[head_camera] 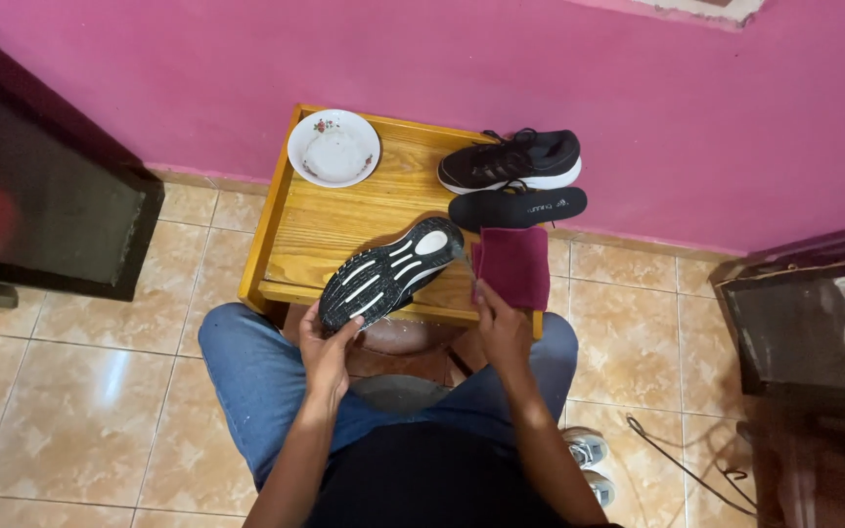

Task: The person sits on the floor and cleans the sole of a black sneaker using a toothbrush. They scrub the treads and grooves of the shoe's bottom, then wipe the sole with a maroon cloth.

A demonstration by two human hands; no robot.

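Note:
My left hand (pixel 328 354) grips the heel end of a black shoe (pixel 390 271) turned sole-up, its black and white tread facing me above the wooden table (pixel 317 227). My right hand (pixel 501 326) is closed on a thin tool whose tip reaches the toe of that sole; the tool is too small to name. A folded maroon cloth (pixel 514 263) lies just beyond my right hand. Farther back, the second black shoe (pixel 513 159) stands upright with a loose black insole (pixel 517 206) in front of it.
A white bowl (pixel 334 148) sits at the table's back left corner. A pink wall rises behind the table. Dark cabinets flank it at left (pixel 46 205) and right (pixel 804 342). A black cord (pixel 682 469) lies on the tiled floor at lower right.

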